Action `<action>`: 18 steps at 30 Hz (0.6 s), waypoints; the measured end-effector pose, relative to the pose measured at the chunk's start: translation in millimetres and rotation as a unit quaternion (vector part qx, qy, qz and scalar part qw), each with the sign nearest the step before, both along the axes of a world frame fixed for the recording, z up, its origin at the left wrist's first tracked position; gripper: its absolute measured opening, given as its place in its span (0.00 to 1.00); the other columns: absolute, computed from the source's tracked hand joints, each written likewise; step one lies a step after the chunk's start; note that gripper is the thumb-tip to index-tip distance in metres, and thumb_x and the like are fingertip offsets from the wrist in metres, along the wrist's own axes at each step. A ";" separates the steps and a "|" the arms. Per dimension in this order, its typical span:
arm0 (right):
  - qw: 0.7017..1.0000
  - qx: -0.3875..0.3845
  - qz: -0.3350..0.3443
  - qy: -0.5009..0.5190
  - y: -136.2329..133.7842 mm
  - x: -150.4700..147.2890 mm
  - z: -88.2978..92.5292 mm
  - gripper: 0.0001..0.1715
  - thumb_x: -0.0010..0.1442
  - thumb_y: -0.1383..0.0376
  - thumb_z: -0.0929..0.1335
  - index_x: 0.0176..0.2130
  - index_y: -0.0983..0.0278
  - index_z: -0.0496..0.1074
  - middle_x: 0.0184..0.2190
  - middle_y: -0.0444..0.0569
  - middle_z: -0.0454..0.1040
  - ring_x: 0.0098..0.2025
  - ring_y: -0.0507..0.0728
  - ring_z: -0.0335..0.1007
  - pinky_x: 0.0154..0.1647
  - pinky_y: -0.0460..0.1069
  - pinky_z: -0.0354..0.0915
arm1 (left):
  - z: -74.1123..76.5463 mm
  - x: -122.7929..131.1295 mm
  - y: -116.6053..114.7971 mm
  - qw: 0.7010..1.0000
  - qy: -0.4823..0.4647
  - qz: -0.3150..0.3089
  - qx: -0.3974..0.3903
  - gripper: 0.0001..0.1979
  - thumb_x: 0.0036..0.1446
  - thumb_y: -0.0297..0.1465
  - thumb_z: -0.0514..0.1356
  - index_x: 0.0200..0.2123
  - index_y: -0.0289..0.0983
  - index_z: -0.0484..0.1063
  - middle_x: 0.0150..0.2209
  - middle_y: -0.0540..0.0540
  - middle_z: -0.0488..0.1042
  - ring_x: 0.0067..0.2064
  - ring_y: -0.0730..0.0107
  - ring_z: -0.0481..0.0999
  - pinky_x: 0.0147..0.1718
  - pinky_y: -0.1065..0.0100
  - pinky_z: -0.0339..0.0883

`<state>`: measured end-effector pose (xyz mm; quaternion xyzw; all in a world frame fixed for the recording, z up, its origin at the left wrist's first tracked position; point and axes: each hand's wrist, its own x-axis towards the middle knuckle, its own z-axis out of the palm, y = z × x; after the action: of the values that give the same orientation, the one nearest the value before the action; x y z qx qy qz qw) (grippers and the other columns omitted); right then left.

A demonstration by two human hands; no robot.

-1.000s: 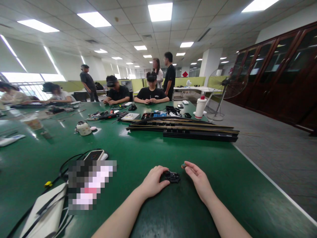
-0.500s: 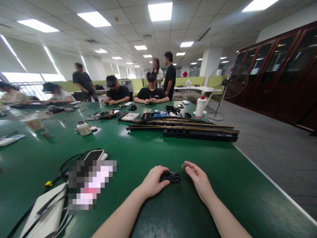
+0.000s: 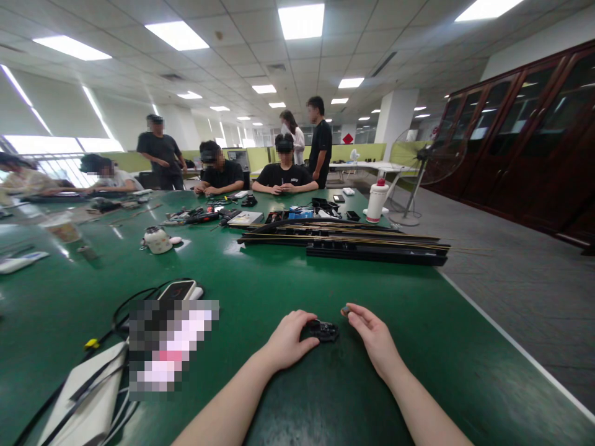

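At the far left of the near table (image 3: 232, 288), a pale flat case (image 3: 97, 416) is lying under dark straps and cables, with a small yellow thing (image 3: 92, 344) just beyond it. A little to the right, a device with a dark screen (image 3: 177, 289) is resting near a blurred patch, and a pale cup (image 3: 158, 241) is standing farther back.

Next, the left hand (image 3: 290, 337) is reaching in from the near side. Its fingers are curving partly open, the index finger and thumb spreading around the left side of a black part (image 3: 326, 331) and apparently steadying it on the table.

To the right of that part, the right hand (image 3: 372, 331) is pinching a small greyish piece (image 3: 345, 310) between nearly closed fingertips; the piece is too small to identify. It is hovering just beside the black part, not touching it.

Beyond both hands, long black rails (image 3: 376, 253) are lying crosswise, and a white bottle with a red cap (image 3: 376, 204) is standing behind their right half.

The person seems to be handling the two pieces separately while lining them up; bringing them together would be calling for a steady left hold and a careful right pinch.
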<state>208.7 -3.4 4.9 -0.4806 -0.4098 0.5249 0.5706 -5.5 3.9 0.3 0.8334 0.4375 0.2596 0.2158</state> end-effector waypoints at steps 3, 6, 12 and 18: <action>1.000 -0.002 0.001 -0.001 0.0 -0.1 -0.7 0.26 0.41 0.51 0.74 0.38 0.62 0.75 0.38 0.52 0.79 0.45 0.61 0.73 0.52 0.57 0.63 | -0.2 -0.2 -0.1 1.000 0.000 0.001 0.001 0.20 0.51 0.31 0.63 0.48 0.40 0.66 0.44 0.45 0.70 0.47 0.61 0.68 0.48 0.61 0.62; 1.000 -0.006 0.002 -0.002 0.0 -0.4 -0.5 0.26 0.41 0.51 0.74 0.38 0.62 0.75 0.38 0.52 0.79 0.45 0.61 0.73 0.52 0.57 0.64 | 1.0 0.1 -0.6 1.000 0.000 0.000 -0.002 0.20 0.51 0.30 0.63 0.48 0.39 0.66 0.45 0.45 0.70 0.47 0.61 0.68 0.48 0.61 0.62; 1.000 -0.001 -0.002 -0.008 -0.2 -1.1 1.2 0.26 0.40 0.51 0.74 0.38 0.62 0.75 0.38 0.51 0.79 0.45 0.61 0.73 0.53 0.57 0.63 | 4.3 1.0 -1.6 1.000 0.007 0.005 -0.010 0.20 0.50 0.31 0.63 0.48 0.39 0.66 0.44 0.45 0.70 0.46 0.61 0.68 0.48 0.61 0.62; 1.000 0.006 -0.003 -0.013 0.0 -1.4 0.2 0.26 0.40 0.52 0.75 0.38 0.62 0.75 0.37 0.52 0.79 0.45 0.61 0.74 0.52 0.57 0.64 | 2.7 1.0 -0.8 1.000 0.004 0.004 -0.006 0.20 0.50 0.31 0.63 0.47 0.39 0.66 0.44 0.45 0.70 0.46 0.61 0.68 0.47 0.61 0.62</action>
<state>207.3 -3.4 5.1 -0.4855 -0.4190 0.5143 0.5693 -4.5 3.1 2.9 0.8310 0.4435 0.2549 0.2184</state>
